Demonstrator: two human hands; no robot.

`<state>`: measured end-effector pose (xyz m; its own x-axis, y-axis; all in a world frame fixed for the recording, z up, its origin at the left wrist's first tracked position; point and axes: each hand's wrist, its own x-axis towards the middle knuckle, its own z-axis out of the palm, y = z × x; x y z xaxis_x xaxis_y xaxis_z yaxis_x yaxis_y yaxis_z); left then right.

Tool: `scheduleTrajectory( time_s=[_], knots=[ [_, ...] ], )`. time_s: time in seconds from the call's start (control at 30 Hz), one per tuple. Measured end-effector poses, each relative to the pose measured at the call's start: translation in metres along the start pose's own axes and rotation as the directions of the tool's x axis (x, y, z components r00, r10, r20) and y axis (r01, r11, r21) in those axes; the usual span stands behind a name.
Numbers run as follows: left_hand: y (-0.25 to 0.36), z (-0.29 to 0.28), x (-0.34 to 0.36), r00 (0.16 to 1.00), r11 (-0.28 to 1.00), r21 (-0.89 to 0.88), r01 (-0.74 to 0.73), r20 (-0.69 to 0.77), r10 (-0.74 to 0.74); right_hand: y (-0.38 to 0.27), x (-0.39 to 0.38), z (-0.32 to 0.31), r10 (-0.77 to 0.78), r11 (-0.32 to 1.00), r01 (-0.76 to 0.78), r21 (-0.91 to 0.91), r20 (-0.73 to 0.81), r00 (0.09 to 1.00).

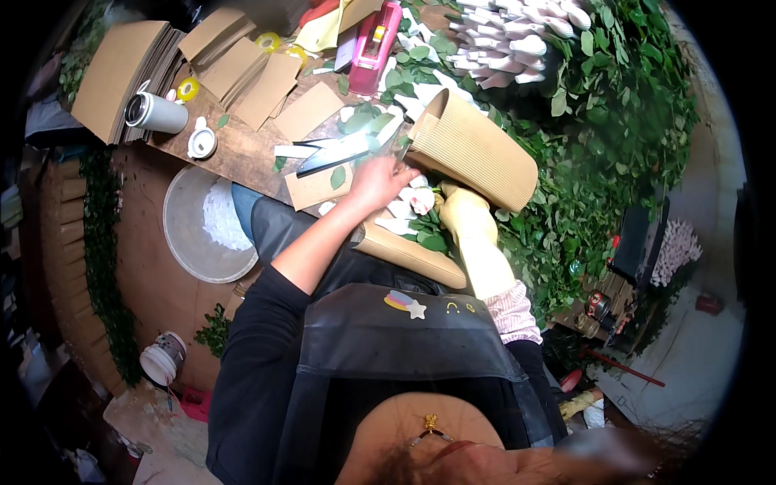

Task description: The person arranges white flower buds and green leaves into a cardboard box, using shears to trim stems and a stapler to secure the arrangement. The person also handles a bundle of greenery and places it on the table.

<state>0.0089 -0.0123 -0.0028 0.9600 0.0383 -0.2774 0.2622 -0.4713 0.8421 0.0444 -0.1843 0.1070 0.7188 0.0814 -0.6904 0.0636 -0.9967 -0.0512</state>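
Right side of frame filled by heap of leafy stems (558, 218). Wooden table (250, 158) seen from upper left to centre. Bunch of white-sleeved flowers (517, 40) placed at upper right. Ribbed cardboard wrap (477, 153) set just right of centre, above hands; second wrap (412, 255) seen below them. Right hand (462, 212), yellow-gloved, curled at centre; grip cannot be told. Left hand (381, 184), bare, fingers bent; whether anything is pinched cannot be told. Pale flower head (420, 200) seen between hands.
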Motion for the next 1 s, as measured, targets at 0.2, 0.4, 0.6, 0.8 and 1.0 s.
scheduleTrajectory(
  time_s=[0.2,0.4,0.6,0.8,1.0],
  knots=[
    [-0.004,0.012,-0.019,0.893,0.817,-0.573,-0.066,-0.399,-0.207,0.002,0.004,0.008,0.045,0.999,-0.044,0.017,-0.054,0.998],
    [-0.016,-0.057,-0.036,0.999,0.992,-0.117,0.047,0.017,-0.045,0.018,0.002,0.002,-0.06,0.997,0.057,0.06,0.053,0.997],
    [-0.012,-0.024,-0.025,0.925,0.906,0.189,-0.379,0.099,0.367,0.015,0.022,0.029,-0.147,0.959,0.128,-0.251,-0.056,0.988],
    [-0.014,-0.027,-0.042,0.997,0.96,-0.269,-0.081,-0.036,0.074,0.008,0.026,0.032,-0.122,0.967,0.107,-0.232,-0.048,0.991],
    [-0.026,-0.08,-0.055,0.98,0.927,-0.322,0.192,0.114,-0.164,0.022,-0.002,0.0,-0.173,0.978,0.149,0.147,0.165,0.971]
  ],
)
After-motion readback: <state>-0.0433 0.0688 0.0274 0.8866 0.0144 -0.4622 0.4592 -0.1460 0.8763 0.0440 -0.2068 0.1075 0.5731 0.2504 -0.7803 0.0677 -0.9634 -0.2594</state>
